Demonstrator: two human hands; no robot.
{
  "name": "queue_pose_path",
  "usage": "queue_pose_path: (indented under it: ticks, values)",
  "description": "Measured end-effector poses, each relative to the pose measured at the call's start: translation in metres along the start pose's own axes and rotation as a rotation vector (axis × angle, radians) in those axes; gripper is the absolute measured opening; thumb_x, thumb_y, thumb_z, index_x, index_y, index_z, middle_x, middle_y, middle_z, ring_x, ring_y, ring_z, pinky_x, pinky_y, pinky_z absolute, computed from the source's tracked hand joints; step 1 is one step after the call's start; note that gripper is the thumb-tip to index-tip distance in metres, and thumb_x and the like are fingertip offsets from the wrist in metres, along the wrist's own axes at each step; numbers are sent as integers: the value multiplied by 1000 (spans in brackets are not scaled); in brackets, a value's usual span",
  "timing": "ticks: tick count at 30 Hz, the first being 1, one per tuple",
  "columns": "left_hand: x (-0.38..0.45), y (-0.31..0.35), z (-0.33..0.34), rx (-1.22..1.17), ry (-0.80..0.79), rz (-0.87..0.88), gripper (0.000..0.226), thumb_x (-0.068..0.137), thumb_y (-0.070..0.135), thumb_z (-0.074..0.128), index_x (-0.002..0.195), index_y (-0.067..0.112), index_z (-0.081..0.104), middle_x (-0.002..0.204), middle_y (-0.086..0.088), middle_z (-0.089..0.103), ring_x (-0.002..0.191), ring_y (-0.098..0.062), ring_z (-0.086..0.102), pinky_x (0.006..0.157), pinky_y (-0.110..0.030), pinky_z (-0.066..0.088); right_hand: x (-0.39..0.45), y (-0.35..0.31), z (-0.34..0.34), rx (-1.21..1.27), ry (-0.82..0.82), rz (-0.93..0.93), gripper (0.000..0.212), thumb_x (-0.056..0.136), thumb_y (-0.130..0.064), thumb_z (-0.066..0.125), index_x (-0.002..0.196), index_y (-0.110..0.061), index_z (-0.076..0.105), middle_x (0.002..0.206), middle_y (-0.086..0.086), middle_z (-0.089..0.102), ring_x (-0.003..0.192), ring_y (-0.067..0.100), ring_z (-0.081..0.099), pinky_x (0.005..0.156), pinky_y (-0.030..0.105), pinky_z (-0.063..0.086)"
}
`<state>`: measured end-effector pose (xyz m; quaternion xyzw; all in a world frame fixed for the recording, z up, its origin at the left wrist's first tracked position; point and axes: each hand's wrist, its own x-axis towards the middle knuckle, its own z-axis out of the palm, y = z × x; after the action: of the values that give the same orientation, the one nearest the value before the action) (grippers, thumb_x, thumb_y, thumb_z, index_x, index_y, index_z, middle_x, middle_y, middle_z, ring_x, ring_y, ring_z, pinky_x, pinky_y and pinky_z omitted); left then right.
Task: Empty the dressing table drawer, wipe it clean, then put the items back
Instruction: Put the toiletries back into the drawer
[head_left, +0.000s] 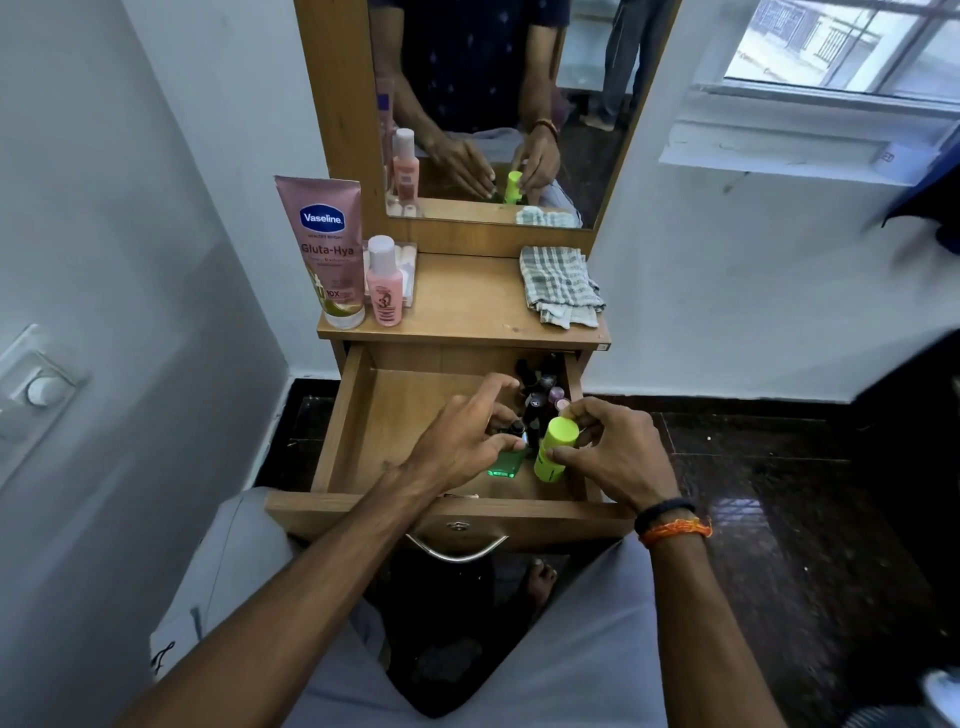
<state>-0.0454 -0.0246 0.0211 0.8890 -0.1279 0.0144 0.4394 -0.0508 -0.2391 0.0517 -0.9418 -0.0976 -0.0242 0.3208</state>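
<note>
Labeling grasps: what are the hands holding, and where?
Right hand pinches the yellow bottle near its cap. Left hand grips a green bottle at its top.

Two bare hands are in view, one left hand (457, 441) and one right hand (610, 452). The pulled-out wooden drawer (353, 415) holds one lime-green plastic bottle (555, 449), one small dark-green glass bottle (506, 462) and a cluster of small dark nail-polish bottles (543, 392); their number cannot be told. The wooden tabletop (467, 306) carries one pink Vaseline tube (327, 249), one small pink bottle with white cap (384, 283), one clear plastic box (408, 270) and one grey checked cloth (561, 286). One mirror (493, 78) stands above.
</note>
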Motion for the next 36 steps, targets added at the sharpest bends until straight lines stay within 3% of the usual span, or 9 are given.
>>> queue_pose_path:
  ticks: [3,13,16,24,36]
  values:
    - [0,0,6,-22,-25,-5,66,78,26,84,129,33,44,107,0,75,99,-9,70,79,-26,60,0,5,1,-53,-35,31,42,70,-33,89,106,-23,71,90,-11,68,77,4,63,72,28,57]
    - [6,3,17,-10,-46,27,56,78,21,84,121,27,48,108,-6,75,104,-12,70,81,-30,61,-2,13,5,-127,-63,35,42,74,-31,86,111,-19,69,98,-2,67,91,16,59,83,41,55]
    - [7,3,20,10,-54,40,56,79,20,83,124,24,48,112,-8,74,107,-13,70,81,-24,59,-3,14,6,-138,-64,32,42,75,-32,85,112,-19,69,100,-1,67,92,16,57,83,38,54]
    - [6,6,23,45,-85,61,53,81,18,82,124,17,50,115,-10,73,108,-17,70,85,-31,61,-4,15,10,-154,-51,37,41,76,-30,84,112,-19,70,106,-1,62,98,15,50,80,28,46]
    - [3,6,19,102,-106,65,64,78,15,83,131,16,49,113,-3,71,102,-13,67,88,-28,58,-3,13,10,-184,-52,46,44,76,-32,84,116,-18,70,109,1,61,102,16,50,83,28,47]
